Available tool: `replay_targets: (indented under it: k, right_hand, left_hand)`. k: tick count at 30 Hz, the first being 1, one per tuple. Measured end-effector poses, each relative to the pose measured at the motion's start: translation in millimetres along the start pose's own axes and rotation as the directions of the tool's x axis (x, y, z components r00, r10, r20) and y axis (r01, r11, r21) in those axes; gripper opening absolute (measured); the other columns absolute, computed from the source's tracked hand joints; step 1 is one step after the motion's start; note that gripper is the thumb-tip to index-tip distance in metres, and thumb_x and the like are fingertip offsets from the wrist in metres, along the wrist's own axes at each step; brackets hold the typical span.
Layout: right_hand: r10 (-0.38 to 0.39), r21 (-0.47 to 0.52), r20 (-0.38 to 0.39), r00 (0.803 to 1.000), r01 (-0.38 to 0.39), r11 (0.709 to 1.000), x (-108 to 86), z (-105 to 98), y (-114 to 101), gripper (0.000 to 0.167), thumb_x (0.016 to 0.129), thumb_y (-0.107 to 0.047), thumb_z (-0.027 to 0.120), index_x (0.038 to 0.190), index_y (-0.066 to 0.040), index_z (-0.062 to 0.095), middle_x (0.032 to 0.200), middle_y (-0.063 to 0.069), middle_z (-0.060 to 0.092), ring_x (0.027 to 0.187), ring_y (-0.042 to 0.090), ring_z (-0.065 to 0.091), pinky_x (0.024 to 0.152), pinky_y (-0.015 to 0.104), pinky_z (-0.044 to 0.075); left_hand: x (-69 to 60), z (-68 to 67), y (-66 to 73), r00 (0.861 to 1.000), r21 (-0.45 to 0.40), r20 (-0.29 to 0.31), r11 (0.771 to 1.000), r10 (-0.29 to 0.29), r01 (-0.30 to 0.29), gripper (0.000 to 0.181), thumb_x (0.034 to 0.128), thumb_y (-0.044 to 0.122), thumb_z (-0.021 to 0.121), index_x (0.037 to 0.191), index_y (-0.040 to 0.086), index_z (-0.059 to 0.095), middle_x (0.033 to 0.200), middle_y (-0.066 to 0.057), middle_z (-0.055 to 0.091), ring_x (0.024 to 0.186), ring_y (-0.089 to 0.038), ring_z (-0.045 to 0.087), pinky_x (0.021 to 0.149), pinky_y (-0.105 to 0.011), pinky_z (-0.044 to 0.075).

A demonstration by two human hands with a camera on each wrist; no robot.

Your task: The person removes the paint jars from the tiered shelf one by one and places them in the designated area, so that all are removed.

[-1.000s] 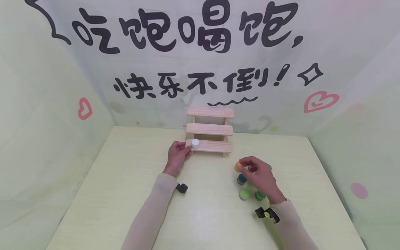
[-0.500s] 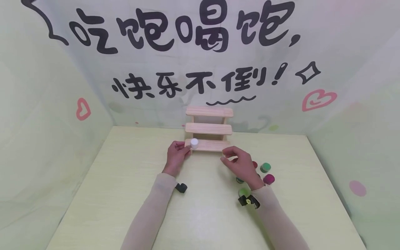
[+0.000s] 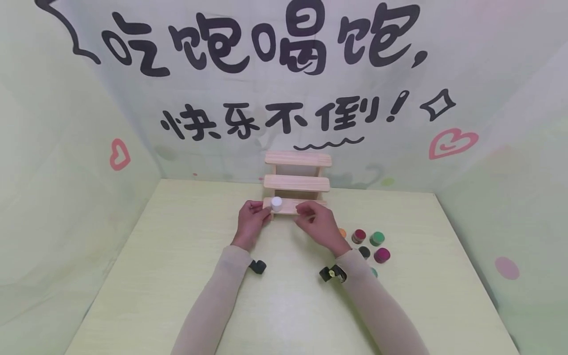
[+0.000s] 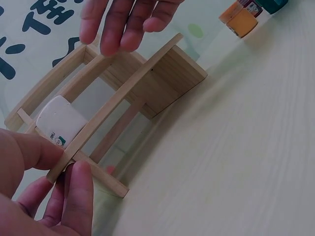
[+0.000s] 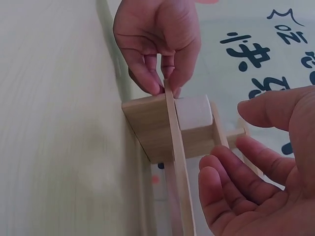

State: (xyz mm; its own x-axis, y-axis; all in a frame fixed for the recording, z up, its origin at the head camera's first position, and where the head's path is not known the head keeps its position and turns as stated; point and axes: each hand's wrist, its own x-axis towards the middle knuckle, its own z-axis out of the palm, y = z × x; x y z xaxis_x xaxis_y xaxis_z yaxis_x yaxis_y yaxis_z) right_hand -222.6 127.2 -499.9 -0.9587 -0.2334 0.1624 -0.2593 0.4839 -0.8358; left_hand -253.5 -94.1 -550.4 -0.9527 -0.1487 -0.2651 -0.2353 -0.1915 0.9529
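Observation:
My left hand pinches the left end of the lowest step of a three-step wooden display rack. In the left wrist view its thumb and fingers grip the board's edge. A small white jar stands on that step, just beside the left fingertips; printing shows on its side. My right hand hovers at the right part of the same step. From the right wrist view, that hand's fingers are apart and loosely bent around nothing, a short way from the white jar.
Right of my right hand, several small jars stand on the table: orange, dark red, green, magenta and dark. My right forearm hides others. A printed cloth wall rises close behind the rack.
My right hand has left the orange jar, which stays on the table, and moved left to the rack's lowest step. My left hand and the white jar have kept their places.

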Motion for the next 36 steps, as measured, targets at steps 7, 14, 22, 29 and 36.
replay_targets:
  k: [7, 14, 22, 29, 36]
  right_hand:
    - [0.054, 0.003, 0.004, 0.999, -0.054, 0.999, 18.6, 18, -7, 0.034, 0.096, -0.026, 0.077, 0.125, -0.010, 0.070, 0.118, 0.006, 0.074, 0.106, 0.022, 0.070, 0.096, 0.041, 0.064]
    - [0.090, 0.047, -0.015, 0.996, -0.089, 0.995, 37.0, 32, -8, 0.040, 0.095, -0.023, 0.078, 0.130, -0.008, 0.067, 0.118, 0.007, 0.073, 0.106, 0.023, 0.071, 0.095, 0.038, 0.065]
    - [0.089, 0.024, 0.002, 0.996, -0.089, 0.996, 46.6, 44, -7, 0.049, 0.094, -0.019, 0.080, 0.138, -0.005, 0.065, 0.120, 0.010, 0.073, 0.106, 0.024, 0.069, 0.093, 0.036, 0.063]
    - [0.074, -0.022, -0.009, 0.997, -0.074, 0.997, 50.4, 49, -8, 0.045, 0.094, -0.024, 0.080, 0.135, -0.009, 0.067, 0.121, 0.009, 0.071, 0.107, 0.024, 0.065, 0.093, 0.040, 0.061]
    - [0.082, -0.017, -0.015, 0.997, -0.082, 0.996, 50.2, 48, -7, 0.037, 0.094, -0.025, 0.082, 0.126, -0.011, 0.070, 0.114, 0.006, 0.072, 0.102, 0.021, 0.066, 0.090, 0.037, 0.062]
  left_hand:
    - [1.5, 0.0, 0.3, 1.000, 0.007, 0.005, 1.000, -0.012, 0.012, 0.036, 0.0967, 0.008, 0.077, 0.126, 0.005, 0.057, 0.117, -0.015, 0.066, 0.094, -0.018, 0.071, 0.092, -0.030, 0.066]
    - [0.9, -0.2, 0.1, 1.000, -0.008, 0.016, 1.000, -0.007, 0.007, 0.035, 0.0972, 0.007, 0.076, 0.126, 0.005, 0.056, 0.120, -0.016, 0.066, 0.098, -0.019, 0.072, 0.096, -0.033, 0.066]
    - [0.6, -0.1, -1.9, 1.000, -0.002, 0.017, 1.000, -0.015, 0.015, 0.035, 0.0971, 0.008, 0.075, 0.127, 0.005, 0.056, 0.121, -0.016, 0.067, 0.099, -0.019, 0.072, 0.094, -0.031, 0.066]
    - [0.6, 0.1, -0.2, 1.000, 0.006, 0.022, 1.000, -0.003, 0.003, 0.037, 0.0974, 0.009, 0.076, 0.128, 0.004, 0.056, 0.121, -0.017, 0.066, 0.101, -0.019, 0.071, 0.098, -0.034, 0.065]
    - [2.2, -0.8, -1.2, 1.000, -0.005, 0.021, 1.000, -0.011, 0.011, 0.038, 0.0981, 0.008, 0.075, 0.130, 0.003, 0.055, 0.123, -0.018, 0.066, 0.105, -0.022, 0.071, 0.102, -0.037, 0.064]
